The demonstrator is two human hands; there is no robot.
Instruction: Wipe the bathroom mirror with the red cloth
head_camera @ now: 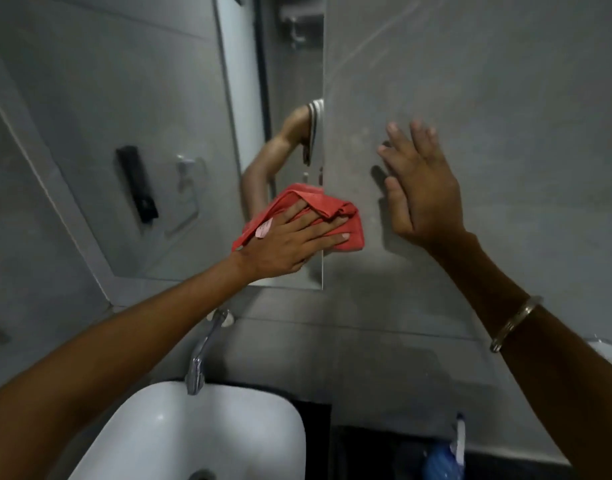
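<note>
The bathroom mirror (179,98) hangs on the grey wall above the basin; its right edge runs down the middle of the view. A crumpled red cloth (346,218) with a small pink tag lies flat against the mirror's lower right part and hangs over its right edge onto the wall. My left hand (290,242) presses on the cloth with fingers spread flat. My right hand (418,185) rests open, fingers apart, against the bare wall just right of the mirror, holding nothing. The mirror reflects my left arm and a striped sleeve.
A white basin (152,438) sits at the bottom left, with a chrome tap (202,355) coming out of the wall above it. A blue and white bottle (450,452) stands at the lower right on a dark counter. A metal bangle (514,322) circles my right forearm.
</note>
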